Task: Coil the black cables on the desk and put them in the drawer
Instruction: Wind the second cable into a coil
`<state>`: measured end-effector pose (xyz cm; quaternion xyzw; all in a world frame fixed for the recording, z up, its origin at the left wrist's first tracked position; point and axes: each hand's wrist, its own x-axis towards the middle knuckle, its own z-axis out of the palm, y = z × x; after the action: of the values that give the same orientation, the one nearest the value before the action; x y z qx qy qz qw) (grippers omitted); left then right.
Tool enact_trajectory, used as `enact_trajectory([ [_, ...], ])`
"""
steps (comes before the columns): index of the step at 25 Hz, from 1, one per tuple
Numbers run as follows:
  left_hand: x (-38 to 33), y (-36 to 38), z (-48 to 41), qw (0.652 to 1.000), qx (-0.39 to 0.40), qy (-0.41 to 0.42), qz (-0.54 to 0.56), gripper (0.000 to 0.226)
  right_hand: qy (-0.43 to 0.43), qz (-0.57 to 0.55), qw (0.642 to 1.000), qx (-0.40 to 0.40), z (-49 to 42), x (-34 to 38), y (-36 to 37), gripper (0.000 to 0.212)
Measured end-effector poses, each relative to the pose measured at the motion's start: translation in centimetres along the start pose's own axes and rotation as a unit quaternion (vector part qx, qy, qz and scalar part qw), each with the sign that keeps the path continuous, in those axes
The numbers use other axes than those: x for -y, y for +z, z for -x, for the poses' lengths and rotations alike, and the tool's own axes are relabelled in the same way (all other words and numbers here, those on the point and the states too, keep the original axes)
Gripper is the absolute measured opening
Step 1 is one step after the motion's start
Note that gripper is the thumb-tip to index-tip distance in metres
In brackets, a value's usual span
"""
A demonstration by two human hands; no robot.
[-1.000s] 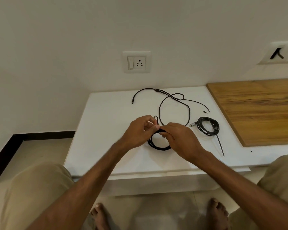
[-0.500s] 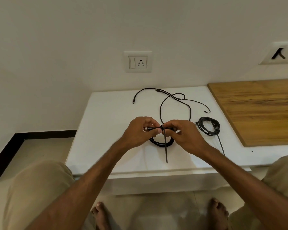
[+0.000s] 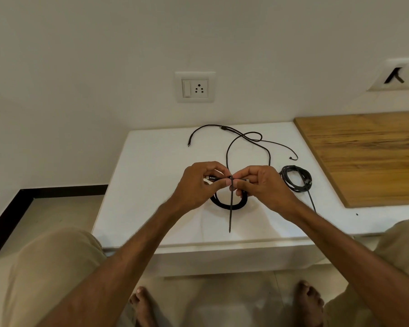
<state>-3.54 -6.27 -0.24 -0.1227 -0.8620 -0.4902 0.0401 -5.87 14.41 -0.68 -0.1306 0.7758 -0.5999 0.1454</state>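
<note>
A coiled black cable (image 3: pixel 222 205) is held just above the white desk (image 3: pixel 151 173). My left hand (image 3: pixel 198 182) and my right hand (image 3: pixel 261 182) pinch its top from either side. A black tie strap (image 3: pixel 230 213) is wrapped round the coil where my fingertips meet, and its tail hangs straight down toward the desk's front edge. A loose black cable (image 3: pixel 229 147) sprawls across the back of the desk. A second coiled black cable (image 3: pixel 296 178) with its own strap tail lies to the right of my right hand.
A wooden board (image 3: pixel 368 156) covers the desk's right part. A wall socket (image 3: pixel 195 87) sits on the wall behind. My knees and bare feet are below the desk's front edge. No drawer shows.
My hands lifted the coil off the desk and moved apart to its top sides. The strap tail came to hang down in front. Little moved in the last half second.
</note>
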Motion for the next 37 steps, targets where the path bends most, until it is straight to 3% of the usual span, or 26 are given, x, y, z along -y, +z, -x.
enact_trajectory([
  [7,-0.4,-0.1,0.6,0.991,0.023,0.103,-0.08,0.007,0.072,-0.078,0.994,0.034,0.3,0.1,-0.5,0.019],
  [11,0.0,0.2,0.5,0.981,-0.006,0.144,-0.131,0.01,0.072,-0.077,0.994,0.034,0.2,0.1,-0.5,0.019],
  [14,0.2,0.5,0.4,0.967,-0.035,0.177,-0.178,0.009,0.041,-0.034,0.999,0.011,0.1,0.1,-0.3,0.014],
  [20,0.0,1.5,0.6,0.941,-0.054,0.212,-0.257,0.008,-0.085,0.169,0.981,-0.042,0.1,-0.1,0.4,0.002],
  [27,0.8,2.6,0.3,0.929,-0.05,0.182,-0.317,0.018,-0.118,0.203,0.97,-0.066,0.1,-0.5,0.6,0.002],
  [33,-0.3,2.6,0.3,0.964,-0.046,0.108,-0.237,0.005,-0.127,0.204,0.969,-0.061,0.1,-0.9,0.5,0.002],
  [37,-0.1,1.2,0.2,0.98,0.002,0.103,-0.171,0.013,-0.097,0.162,0.981,-0.051,0.0,-1.1,0.3,0.004],
])
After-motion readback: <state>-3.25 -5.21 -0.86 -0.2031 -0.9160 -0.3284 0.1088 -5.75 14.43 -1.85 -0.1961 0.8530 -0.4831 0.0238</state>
